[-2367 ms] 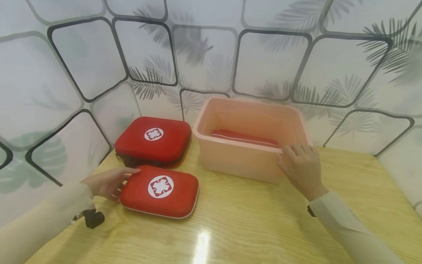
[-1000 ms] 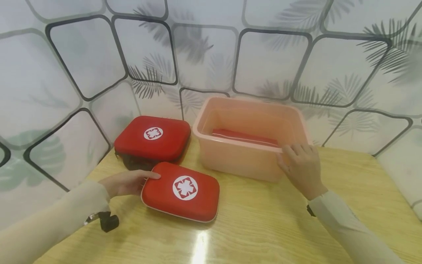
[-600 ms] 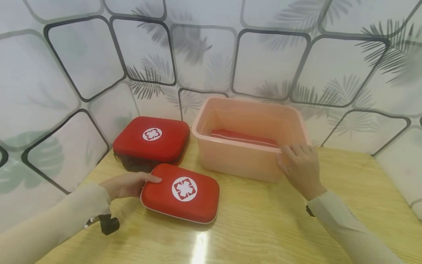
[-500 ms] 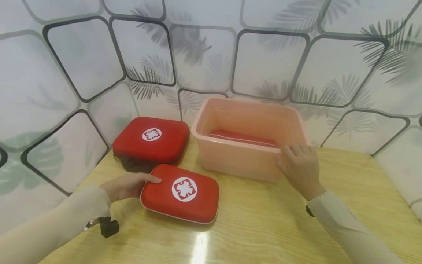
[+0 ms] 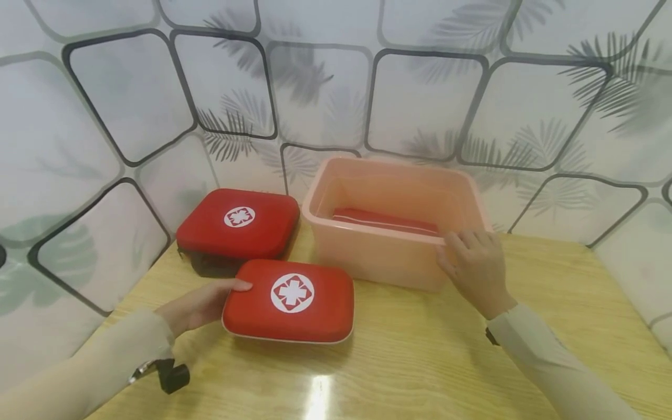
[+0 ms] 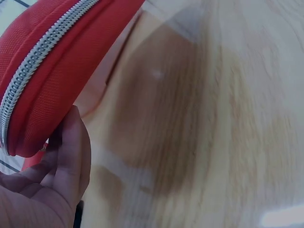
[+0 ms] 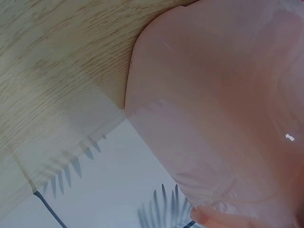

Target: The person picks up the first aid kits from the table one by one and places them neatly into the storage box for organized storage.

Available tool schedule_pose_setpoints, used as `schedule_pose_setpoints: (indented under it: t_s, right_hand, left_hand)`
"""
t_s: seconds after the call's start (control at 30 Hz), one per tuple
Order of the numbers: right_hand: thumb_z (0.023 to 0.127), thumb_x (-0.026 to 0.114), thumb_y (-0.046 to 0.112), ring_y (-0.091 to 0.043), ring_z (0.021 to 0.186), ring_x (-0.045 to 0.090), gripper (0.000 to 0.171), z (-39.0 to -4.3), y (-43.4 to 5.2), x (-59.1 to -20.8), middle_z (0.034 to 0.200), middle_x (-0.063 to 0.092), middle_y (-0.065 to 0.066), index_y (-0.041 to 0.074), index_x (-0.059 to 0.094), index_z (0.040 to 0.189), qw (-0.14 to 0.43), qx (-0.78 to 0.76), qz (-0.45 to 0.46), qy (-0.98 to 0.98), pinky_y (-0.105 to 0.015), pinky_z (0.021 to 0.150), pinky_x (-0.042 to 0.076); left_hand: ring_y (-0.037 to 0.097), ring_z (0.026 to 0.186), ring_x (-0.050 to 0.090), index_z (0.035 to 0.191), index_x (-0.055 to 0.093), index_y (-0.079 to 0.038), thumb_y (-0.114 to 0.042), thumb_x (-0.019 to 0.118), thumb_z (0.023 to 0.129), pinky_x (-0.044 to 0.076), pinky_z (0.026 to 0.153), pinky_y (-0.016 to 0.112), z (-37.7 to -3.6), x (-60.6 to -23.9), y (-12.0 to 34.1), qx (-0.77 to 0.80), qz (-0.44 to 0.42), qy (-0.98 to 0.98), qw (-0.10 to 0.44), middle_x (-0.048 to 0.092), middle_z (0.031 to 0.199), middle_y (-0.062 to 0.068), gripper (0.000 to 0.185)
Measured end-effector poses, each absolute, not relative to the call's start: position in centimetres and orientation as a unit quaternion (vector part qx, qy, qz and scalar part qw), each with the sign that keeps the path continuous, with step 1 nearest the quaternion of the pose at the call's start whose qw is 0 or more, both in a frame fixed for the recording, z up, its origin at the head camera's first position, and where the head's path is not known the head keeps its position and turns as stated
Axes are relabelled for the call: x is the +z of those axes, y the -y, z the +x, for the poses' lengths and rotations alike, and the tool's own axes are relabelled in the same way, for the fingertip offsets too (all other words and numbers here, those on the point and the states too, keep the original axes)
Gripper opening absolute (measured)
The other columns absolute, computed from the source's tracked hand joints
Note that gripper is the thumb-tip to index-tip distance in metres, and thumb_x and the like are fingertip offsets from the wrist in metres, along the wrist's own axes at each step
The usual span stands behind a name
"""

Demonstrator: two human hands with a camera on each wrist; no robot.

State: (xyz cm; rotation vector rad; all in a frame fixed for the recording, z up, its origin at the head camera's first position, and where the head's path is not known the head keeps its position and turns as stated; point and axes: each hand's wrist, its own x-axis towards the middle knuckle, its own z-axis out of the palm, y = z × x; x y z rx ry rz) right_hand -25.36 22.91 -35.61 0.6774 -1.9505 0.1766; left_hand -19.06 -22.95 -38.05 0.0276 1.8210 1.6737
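Red case (image 5: 289, 300) in left hand (image 5: 196, 303)

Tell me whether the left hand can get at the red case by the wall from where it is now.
Probably yes. The left hand holds the near red case; the case by the wall lies just behind, top uncovered, nothing between. It would have to release first.
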Motion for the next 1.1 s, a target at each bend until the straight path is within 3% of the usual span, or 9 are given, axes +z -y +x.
schedule_pose_setpoints:
  t_s: [0.4,0.8,1.1]
  right_hand:
    - [0.089,0.044,0.031,-0.034,0.060,0.047,0.033,-25.2,-23.0,-35.5,0.065,0.051,-0.013,0.003,0.060,0.083,0.504,0.070,0.280,0.814,-0.042,0.055,0.033]
    - [0.087,0.046,0.031,-0.035,0.061,0.049,0.033,-25.2,-22.9,-35.6,0.066,0.053,-0.013,0.003,0.063,0.087,0.503,0.076,0.279,0.815,-0.044,0.056,0.034]
    - [0.088,0.046,0.031,-0.035,0.062,0.048,0.033,-25.3,-22.9,-35.6,0.067,0.053,-0.014,0.003,0.062,0.087,0.504,0.080,0.282,0.812,-0.043,0.056,0.034]
  left_hand:
    - [0.008,0.096,0.059,0.137,0.026,-0.006,-0.036,0.045,0.091,0.047,0.089,0.030,-18.7,-34.4,21.6,0.667,-0.014,-0.681,0.301,0.061,0.103,-0.013,0.058]
    - [0.010,0.099,0.062,0.127,0.029,-0.025,-0.035,0.051,0.092,0.051,0.088,0.029,-18.4,-29.5,20.6,0.717,-0.034,-0.644,0.265,0.057,0.112,-0.012,0.043]
    - [0.011,0.095,0.063,0.127,0.032,-0.022,-0.037,0.052,0.091,0.053,0.082,0.028,-18.9,-26.7,19.9,0.737,-0.023,-0.618,0.273,0.060,0.110,-0.009,0.043]
